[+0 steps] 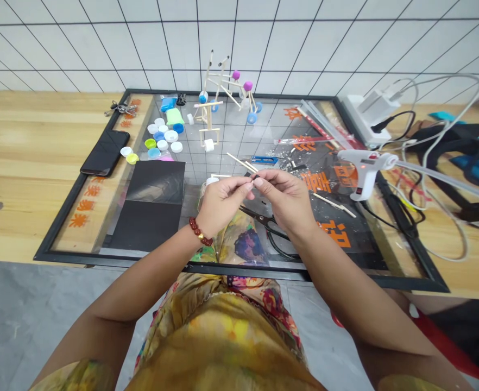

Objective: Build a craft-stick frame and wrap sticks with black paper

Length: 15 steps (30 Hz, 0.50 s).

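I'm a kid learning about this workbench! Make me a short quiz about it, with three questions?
1. True or false: the white plastic hot glue gun lies nearer the right hand than the left hand.

2. Multiple choice: what is on the left wrist?
A. A metal watch
B. A red bead bracelet
C. A blue ribbon

3. Short answer: what colour are the two highest round pieces on the pale wooden stick model?

Key: 1. True. 2. B. 3. Pink.
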Motion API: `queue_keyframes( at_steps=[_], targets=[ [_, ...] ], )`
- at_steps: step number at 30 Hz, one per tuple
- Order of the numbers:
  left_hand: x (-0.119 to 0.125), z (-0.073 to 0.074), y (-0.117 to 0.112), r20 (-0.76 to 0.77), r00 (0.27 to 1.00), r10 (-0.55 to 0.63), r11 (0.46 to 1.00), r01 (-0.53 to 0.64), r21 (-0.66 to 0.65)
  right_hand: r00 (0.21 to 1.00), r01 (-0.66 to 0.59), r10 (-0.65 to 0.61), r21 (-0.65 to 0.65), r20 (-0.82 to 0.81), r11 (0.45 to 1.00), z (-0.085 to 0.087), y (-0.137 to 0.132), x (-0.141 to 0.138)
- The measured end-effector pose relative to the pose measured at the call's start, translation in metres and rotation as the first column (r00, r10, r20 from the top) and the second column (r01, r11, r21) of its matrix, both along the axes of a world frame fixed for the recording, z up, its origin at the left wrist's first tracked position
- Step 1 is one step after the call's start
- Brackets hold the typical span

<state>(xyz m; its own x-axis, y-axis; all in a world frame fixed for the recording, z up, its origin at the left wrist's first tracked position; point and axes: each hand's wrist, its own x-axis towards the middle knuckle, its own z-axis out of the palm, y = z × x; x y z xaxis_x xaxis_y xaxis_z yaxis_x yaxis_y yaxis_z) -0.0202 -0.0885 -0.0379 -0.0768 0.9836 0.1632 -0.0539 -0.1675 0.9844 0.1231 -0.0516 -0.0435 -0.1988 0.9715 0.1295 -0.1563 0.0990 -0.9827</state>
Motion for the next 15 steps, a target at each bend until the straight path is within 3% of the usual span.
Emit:
queue_keyframes(
  at_steps=[7,15],
  targets=[
    [0.0013,-0.0045,0.0014,0.193,0.979,-0.061,0.988,0.087,-0.128,0.999,-0.02,0.022,0.033,-0.036,0.999,-0.0066,0.0003,0.001],
    [0.0015,-0.0035,0.0006,0.209,0.975,-0.075,0.988,0.101,-0.117,0.995,0.014,-0.01,0.036,-0.102,0.999,-0.0085,0.0015,-0.0002]
  ],
)
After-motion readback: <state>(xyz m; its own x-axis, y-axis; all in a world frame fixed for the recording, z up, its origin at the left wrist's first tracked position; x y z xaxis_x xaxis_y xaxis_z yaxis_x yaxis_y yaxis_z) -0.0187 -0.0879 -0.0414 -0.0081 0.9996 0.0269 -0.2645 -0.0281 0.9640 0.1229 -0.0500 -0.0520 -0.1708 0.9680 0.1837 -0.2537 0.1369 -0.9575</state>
